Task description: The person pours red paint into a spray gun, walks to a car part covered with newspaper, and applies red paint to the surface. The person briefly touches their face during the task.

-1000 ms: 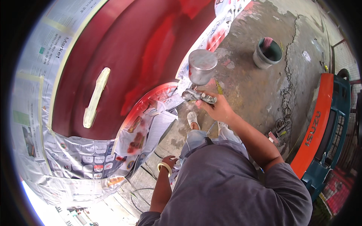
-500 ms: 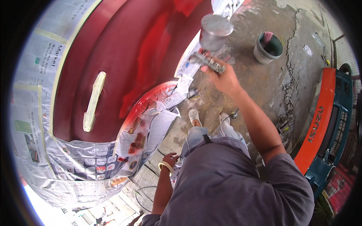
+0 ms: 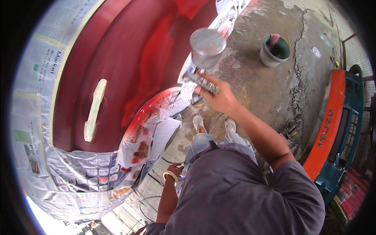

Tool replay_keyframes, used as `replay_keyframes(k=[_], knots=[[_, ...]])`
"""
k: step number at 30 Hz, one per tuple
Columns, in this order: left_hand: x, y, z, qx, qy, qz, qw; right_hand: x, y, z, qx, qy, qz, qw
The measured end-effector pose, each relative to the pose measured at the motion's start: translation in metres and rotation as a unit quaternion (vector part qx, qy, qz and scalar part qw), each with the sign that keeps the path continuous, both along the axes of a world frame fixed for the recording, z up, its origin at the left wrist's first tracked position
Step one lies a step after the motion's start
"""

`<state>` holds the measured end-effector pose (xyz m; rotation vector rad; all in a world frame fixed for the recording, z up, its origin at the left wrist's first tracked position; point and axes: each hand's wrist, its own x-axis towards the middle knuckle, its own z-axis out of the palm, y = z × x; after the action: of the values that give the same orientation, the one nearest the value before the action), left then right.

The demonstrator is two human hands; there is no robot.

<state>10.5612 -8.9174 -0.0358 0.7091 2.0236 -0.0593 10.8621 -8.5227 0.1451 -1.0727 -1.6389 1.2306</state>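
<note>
My right hand [image 3: 221, 98] is closed on a metal spray gun [image 3: 201, 82] with a silver cup [image 3: 207, 47] on top, held over the edge of a masked red car panel [image 3: 152, 58]. A long strip of cream tape [image 3: 95, 111] covers what looks like the panel's handle. Newspaper and printed sheets [image 3: 84, 168] surround the red paint, with overspray along the curved arch. My left hand [image 3: 175, 170] hangs low by my left hip, fingers loosely apart and nothing visible in them.
A bucket [image 3: 270, 58] with a pink cloth stands on the cracked concrete floor [image 3: 254, 78]. An orange and teal bumper [image 3: 325, 129] lies along the right side. Dark hoses [image 3: 147, 211] run over the ground near my feet.
My right hand with the spray gun rose from its earlier spot, then came down and leftward toward the panel edge. My left hand stays low beside me.
</note>
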Motion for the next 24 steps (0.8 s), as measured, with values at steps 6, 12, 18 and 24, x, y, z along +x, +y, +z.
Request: replay_keyframes(k=[6,12,18,24], knots=[[-0.01,-0.003,-0.016,0.006,-0.02,0.025,0.999,0.0,-0.026,0.002,-0.075,0.04,0.152,0.985],[-0.006,0.017,-0.003,0.035,0.004,-0.012,0.999,-0.001,0.011,0.007,-0.043,-0.001,0.104,0.994],[-0.015,0.01,0.001,0.036,0.019,-0.009,0.999,0.007,0.076,0.026,-0.032,0.003,-0.013,0.999],[-0.028,-0.012,0.003,0.015,0.018,0.003,1.0,0.011,0.114,0.04,0.072,-0.01,-0.114,0.991]])
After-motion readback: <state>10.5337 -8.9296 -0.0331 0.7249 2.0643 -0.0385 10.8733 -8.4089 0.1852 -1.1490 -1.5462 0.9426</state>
